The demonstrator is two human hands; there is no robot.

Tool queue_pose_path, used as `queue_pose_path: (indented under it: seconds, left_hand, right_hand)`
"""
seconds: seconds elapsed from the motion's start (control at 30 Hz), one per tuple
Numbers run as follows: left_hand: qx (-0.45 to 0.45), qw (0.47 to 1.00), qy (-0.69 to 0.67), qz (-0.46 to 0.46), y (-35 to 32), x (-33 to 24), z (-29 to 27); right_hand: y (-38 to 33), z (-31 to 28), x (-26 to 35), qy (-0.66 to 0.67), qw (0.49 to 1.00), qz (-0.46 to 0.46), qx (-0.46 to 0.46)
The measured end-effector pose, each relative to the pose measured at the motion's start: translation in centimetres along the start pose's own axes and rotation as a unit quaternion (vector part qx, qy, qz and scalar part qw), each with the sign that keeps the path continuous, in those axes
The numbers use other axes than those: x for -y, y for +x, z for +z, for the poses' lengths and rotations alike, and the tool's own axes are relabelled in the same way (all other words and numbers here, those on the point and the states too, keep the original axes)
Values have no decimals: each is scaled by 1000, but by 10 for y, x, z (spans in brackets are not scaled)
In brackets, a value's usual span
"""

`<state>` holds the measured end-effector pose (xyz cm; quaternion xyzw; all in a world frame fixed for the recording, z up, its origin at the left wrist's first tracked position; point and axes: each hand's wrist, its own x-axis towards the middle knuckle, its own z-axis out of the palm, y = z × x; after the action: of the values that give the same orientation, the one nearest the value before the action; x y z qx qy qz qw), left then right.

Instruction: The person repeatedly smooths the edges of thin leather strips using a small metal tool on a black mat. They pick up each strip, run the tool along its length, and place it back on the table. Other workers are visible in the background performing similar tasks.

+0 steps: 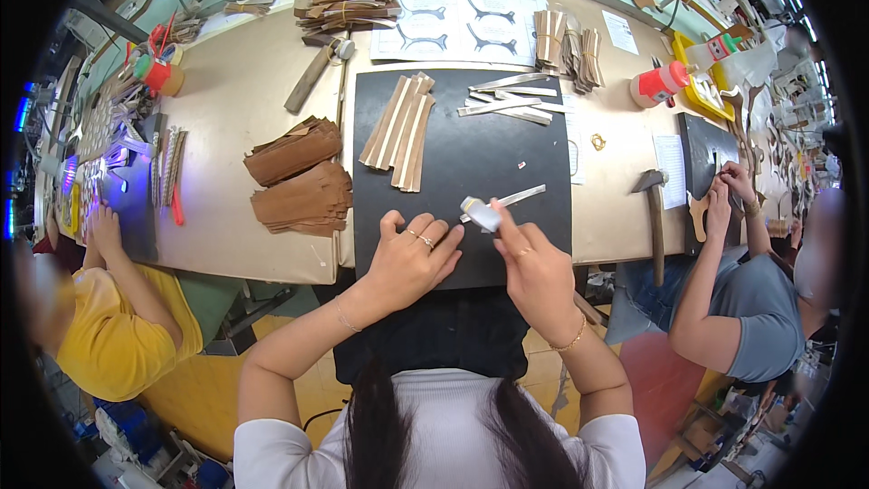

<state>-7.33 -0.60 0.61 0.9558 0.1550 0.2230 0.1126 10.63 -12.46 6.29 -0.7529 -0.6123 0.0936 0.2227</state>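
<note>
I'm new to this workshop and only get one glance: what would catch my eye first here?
The big black mat in the middle of the table, with the left hand flat on it and the right hand pinching a small white tube over a pale strip. A fan of tan strips lies farther back on it.

left hand (412, 258) flat, right hand (534, 267) pinching.

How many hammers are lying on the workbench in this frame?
2. One hammer lies at the far side, left of the black mat; the other hammer lies right of the mat, near a co-worker's hands. Clutter at the edges may hide more.
</note>
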Motion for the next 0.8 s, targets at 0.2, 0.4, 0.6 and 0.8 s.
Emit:
queue_pose_path:
  seconds: [0.2, 0.4, 0.6, 0.8]
  left_hand:
    - [19, 1000, 21, -3, 6, 1, 3]
    - [17, 1000, 24, -5, 9, -1, 3]
    - [16, 999, 26, -10, 9, -2, 4]
    - [5, 997, -65, -34, 18, 2, 0]
  right_hand:
    - [6, 3, -6, -44, 998, 4, 52]
    - [9, 1, -6, -14, 1000, -18, 19]
    - [14, 9, -3, -4, 1000, -29, 6]
    - [9, -5, -1, 77, 994, 8, -70]
